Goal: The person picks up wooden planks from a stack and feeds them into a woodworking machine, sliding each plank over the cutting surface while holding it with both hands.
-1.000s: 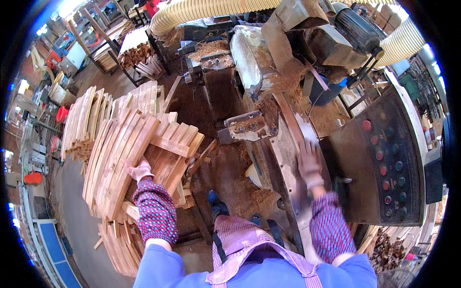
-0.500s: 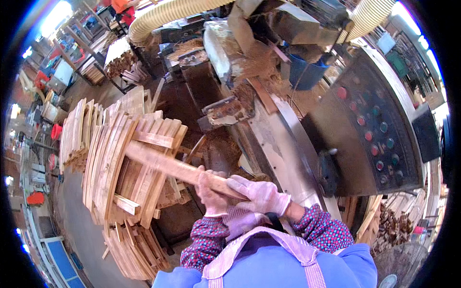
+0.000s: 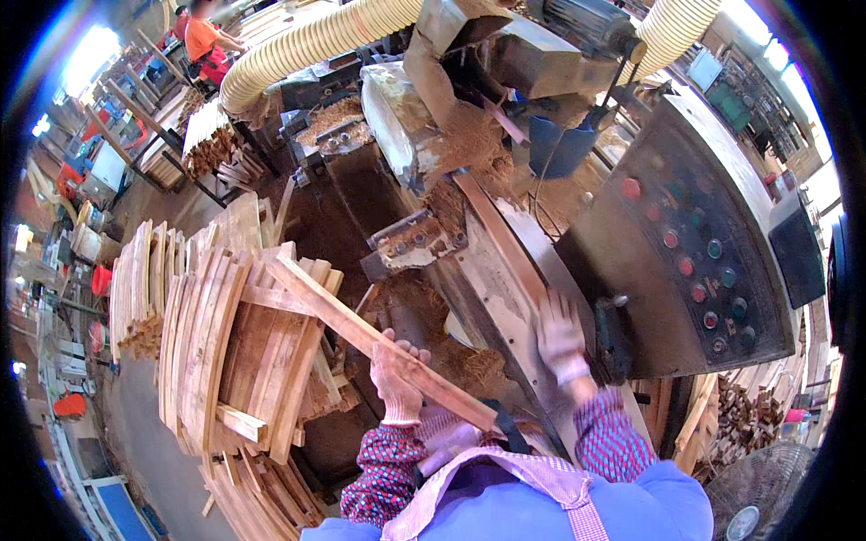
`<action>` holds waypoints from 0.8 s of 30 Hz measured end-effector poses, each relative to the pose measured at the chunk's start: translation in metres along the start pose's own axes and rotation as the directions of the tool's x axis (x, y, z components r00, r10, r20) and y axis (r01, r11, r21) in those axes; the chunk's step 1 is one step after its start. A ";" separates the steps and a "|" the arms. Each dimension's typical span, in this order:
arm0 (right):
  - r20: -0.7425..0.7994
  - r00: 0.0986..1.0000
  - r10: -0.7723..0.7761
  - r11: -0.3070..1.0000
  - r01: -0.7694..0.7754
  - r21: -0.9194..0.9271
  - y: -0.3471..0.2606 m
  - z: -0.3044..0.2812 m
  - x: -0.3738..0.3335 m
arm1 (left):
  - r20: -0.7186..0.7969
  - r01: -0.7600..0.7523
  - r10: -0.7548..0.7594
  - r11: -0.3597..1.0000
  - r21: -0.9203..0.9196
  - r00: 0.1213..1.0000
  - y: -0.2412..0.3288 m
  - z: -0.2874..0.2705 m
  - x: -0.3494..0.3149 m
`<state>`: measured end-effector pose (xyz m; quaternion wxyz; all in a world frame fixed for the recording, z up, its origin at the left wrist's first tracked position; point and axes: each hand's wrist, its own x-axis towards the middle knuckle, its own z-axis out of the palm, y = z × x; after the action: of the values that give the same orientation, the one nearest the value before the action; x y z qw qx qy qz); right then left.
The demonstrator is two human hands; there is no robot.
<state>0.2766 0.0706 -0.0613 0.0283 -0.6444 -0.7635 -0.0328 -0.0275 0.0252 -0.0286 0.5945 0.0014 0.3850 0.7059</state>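
My left hand [image 3: 397,383], in a pale work glove, is closed around a long wooden board [image 3: 365,334]. The board slants from above the wood stack down to my waist. My right hand [image 3: 561,338], gloved too, is stretched out over the machine's metal bed [image 3: 492,293]. Its fingers lie extended at the near end of a reddish-brown wooden strip [image 3: 505,243]. That strip lies along the metal fence [image 3: 546,243], and its far end runs in beside the sawdust-covered machine head [image 3: 442,203].
Stacked boards [image 3: 203,334] stand on my left. A control panel [image 3: 686,252] with coloured buttons rises at right, near a fan [image 3: 758,487]. Beyond the machine are a blue bucket [image 3: 559,144] and a ribbed hose [image 3: 316,50]. A person in orange [image 3: 203,41] stands far left.
My right hand has left the board and moved right and forward to the strip on the bed. The left hand keeps the board, now tilted more steeply. The strip shows longer toward me.
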 end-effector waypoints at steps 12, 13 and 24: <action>0.047 0.888 -0.457 0.371 0.143 0.918 -0.114 -0.054 0.060 | -0.002 -0.240 0.240 0.971 -0.026 0.971 0.013 0.022 0.014; 0.075 0.825 -0.561 0.420 0.206 0.884 -0.124 -0.076 0.027 | -0.004 -0.223 0.223 0.975 -0.001 0.975 0.010 0.029 0.011; -0.026 0.998 -0.052 0.992 0.055 0.112 -0.011 -0.024 -0.161 | -0.077 -0.245 0.237 0.963 -0.113 0.968 0.229 -0.202 0.175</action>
<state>0.2932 -0.0911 -0.0512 0.0726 -0.6207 -0.7806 0.0024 -0.3638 0.0641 -0.1253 0.4907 -0.0098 0.3568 0.7949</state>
